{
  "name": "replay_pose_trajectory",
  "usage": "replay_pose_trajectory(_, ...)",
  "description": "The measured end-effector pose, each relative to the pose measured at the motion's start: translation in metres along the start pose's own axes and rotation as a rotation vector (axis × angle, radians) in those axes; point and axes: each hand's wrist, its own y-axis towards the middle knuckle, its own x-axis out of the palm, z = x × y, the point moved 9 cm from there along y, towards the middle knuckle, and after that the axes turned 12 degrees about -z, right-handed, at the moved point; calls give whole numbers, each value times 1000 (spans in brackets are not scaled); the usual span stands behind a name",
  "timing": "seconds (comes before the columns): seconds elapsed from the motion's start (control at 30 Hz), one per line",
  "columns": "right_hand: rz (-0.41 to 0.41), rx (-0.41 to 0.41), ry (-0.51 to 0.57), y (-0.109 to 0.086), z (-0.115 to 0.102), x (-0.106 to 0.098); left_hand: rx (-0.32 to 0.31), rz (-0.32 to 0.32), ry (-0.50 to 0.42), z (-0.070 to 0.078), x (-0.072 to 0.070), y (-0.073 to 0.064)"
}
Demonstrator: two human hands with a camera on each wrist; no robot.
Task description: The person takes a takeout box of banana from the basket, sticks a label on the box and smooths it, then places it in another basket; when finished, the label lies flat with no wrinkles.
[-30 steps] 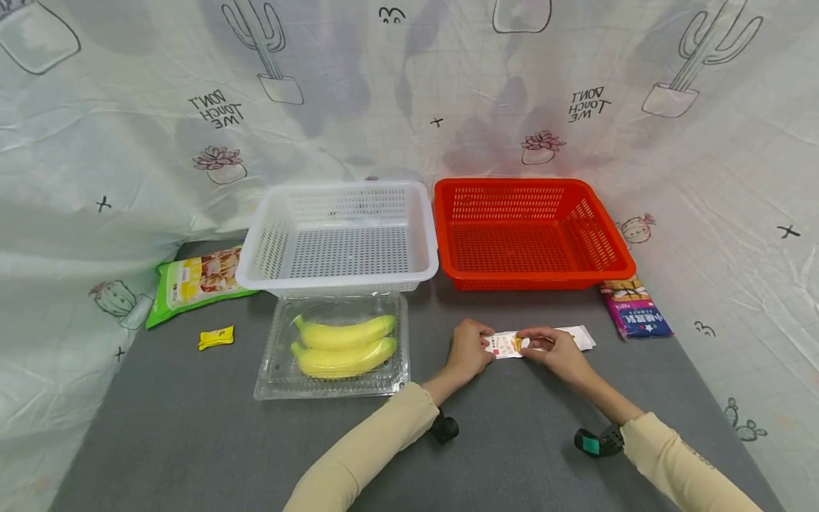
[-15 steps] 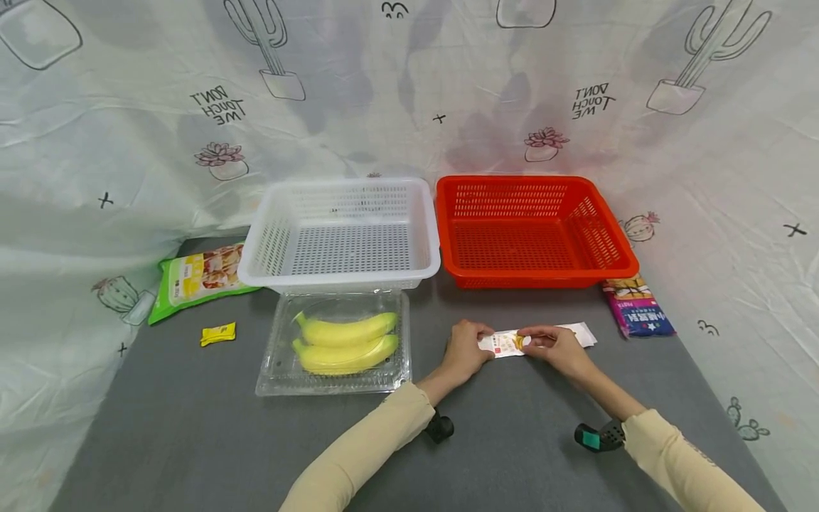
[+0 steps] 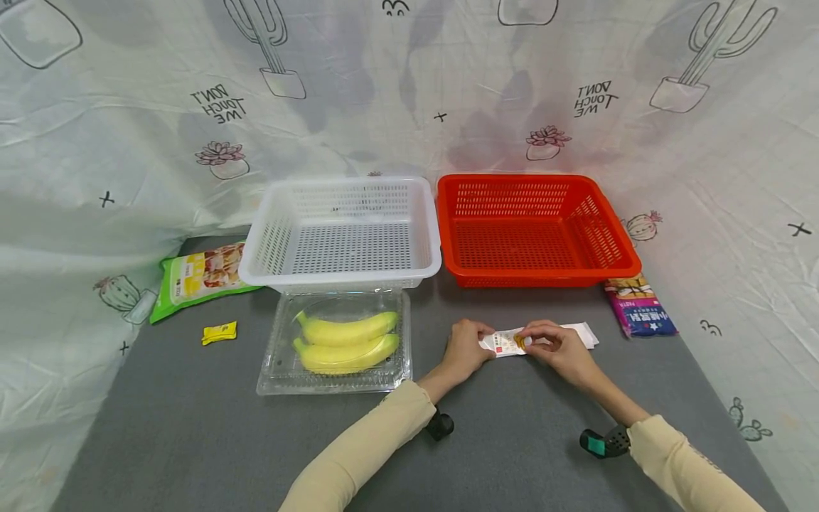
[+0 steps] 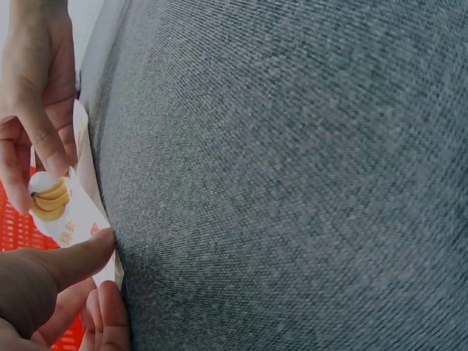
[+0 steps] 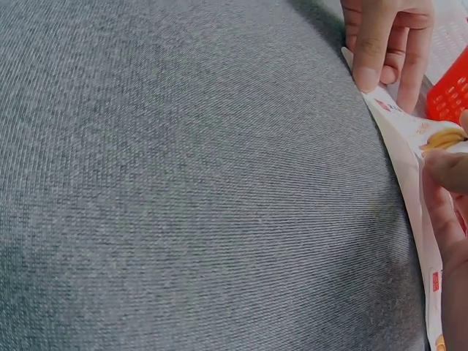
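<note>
A white paper label (image 3: 505,343) printed with bananas lies along a longer white strip (image 5: 409,197) on the grey table. My left hand (image 3: 465,350) pinches the label's left end between thumb and fingers. At the label's round banana picture (image 4: 50,197), my right hand (image 3: 563,354) pinches the edge. In the right wrist view this part of the label stands raised off the strip beneath. The strip's far end (image 3: 585,334) sticks out to the right, beyond my right hand. Left of my hands, a clear plastic box (image 3: 270,377) holds yellow bananas (image 3: 348,343).
Behind stand a white basket (image 3: 345,279) and a red basket (image 3: 544,278), side by side. A green food bag (image 3: 198,279) and a small yellow packet (image 3: 220,333) lie at left. A purple pasta bag (image 3: 640,313) lies at right, partly behind the red basket. Printed curtains enclose the table.
My right hand has shifted very slightly to the right, still pinching the label. My left hand keeps its hold at the left end. The whole head view has drifted a little.
</note>
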Motion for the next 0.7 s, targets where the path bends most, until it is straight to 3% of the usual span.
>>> replay_pose_trajectory(0.13, 4, 21, 57, -1, 4, -1, 3, 0, 16, 0, 0, 0)
replay_pose_trajectory(0.37, 29, 186, 152, -5, 25, -3, -9, 0, 20, -1, 1, -1)
replay_pose_trajectory(0.7, 33, 190, 290, -8, 38, -4, -12, -8, 49, 2, 0, -2)
